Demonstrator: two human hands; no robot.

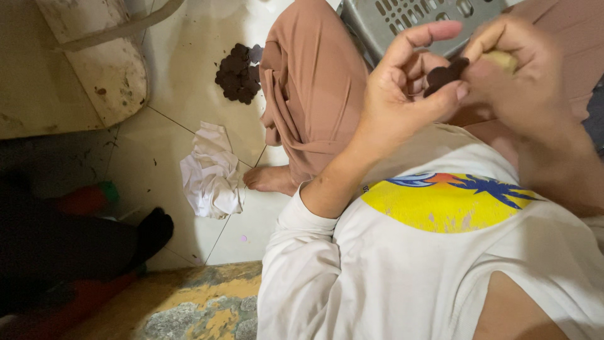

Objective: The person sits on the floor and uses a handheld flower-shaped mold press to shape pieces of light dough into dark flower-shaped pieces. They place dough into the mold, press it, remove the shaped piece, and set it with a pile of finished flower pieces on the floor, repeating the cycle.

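My left hand (402,94) is raised in front of my chest, thumb and fingers pinching a small dark brown flat piece (445,74). My right hand (522,69) meets it from the right, touching the same dark piece while also holding a pale yellowish object (501,58) that is mostly hidden by its fingers. Both hands hover above my lap, over brown trousers (311,82) and a white shirt with a yellow print (440,204).
A pile of similar dark brown pieces (238,72) lies on the pale tiled floor. A crumpled white cloth (211,171) is near my bare foot (270,178). A grey perforated plastic basket (412,19) sits behind my hands. Dark and red items (75,252) fill the lower left.
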